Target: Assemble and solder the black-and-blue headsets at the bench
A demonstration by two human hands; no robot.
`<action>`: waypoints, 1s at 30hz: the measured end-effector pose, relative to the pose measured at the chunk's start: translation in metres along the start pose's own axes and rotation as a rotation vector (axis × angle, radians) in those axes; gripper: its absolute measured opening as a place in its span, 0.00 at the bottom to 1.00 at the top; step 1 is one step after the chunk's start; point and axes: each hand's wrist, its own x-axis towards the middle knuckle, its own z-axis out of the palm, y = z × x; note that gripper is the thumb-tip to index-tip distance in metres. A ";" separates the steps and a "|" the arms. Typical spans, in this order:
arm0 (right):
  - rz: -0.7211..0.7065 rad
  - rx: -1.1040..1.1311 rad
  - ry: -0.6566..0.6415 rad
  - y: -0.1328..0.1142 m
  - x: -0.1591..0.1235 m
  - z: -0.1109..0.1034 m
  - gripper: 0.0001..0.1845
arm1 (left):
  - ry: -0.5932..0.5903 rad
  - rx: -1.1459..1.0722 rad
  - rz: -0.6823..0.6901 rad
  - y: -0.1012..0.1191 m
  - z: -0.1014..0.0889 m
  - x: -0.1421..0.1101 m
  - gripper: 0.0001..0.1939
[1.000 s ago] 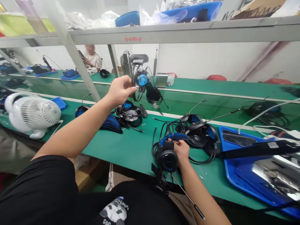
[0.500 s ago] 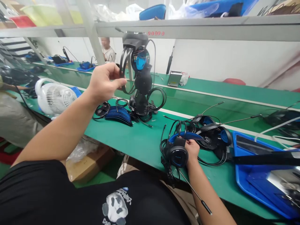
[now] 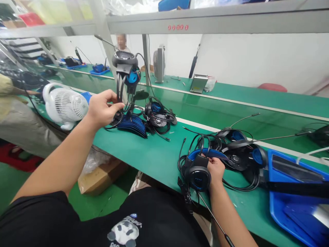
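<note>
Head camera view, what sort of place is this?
Probably an electronics assembly workshop: long green workbenches, several black-and-blue headsets, and a stack of matching curved pieces.

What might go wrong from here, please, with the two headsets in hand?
The raised headset, pinched by its headband bars, could swing or slip from the left hand. The lower headset, held by the right hand at the edge of the bench, might get its microphone boom caught, since it juts past that edge.
</note>
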 end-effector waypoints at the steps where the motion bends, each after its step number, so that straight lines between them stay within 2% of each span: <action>1: 0.001 0.002 -0.002 0.000 0.000 0.000 0.30 | -0.019 0.025 -0.015 0.000 0.001 -0.001 0.12; 4: 0.011 0.015 -0.025 0.001 0.002 0.000 0.29 | -0.061 0.132 0.007 0.000 0.006 0.002 0.11; 8: 0.032 0.042 -0.040 0.006 0.003 -0.001 0.30 | -0.139 0.293 0.110 0.011 0.018 0.016 0.08; 15: 0.031 0.063 -0.047 0.010 0.003 -0.001 0.30 | -0.420 0.676 0.323 0.059 0.054 0.029 0.07; 18: 0.020 0.070 -0.059 0.012 0.005 0.000 0.31 | -0.555 0.733 0.402 0.070 0.075 0.034 0.09; 24: 0.014 0.086 -0.060 0.015 0.006 0.000 0.32 | -0.754 0.717 0.465 0.073 0.107 0.034 0.15; 28: 0.022 0.077 -0.022 0.010 0.003 0.001 0.33 | -0.825 0.725 0.552 0.063 0.118 0.015 0.16; 30: 0.027 0.066 0.000 0.005 0.002 0.003 0.33 | -0.818 0.712 0.609 0.055 0.122 0.003 0.18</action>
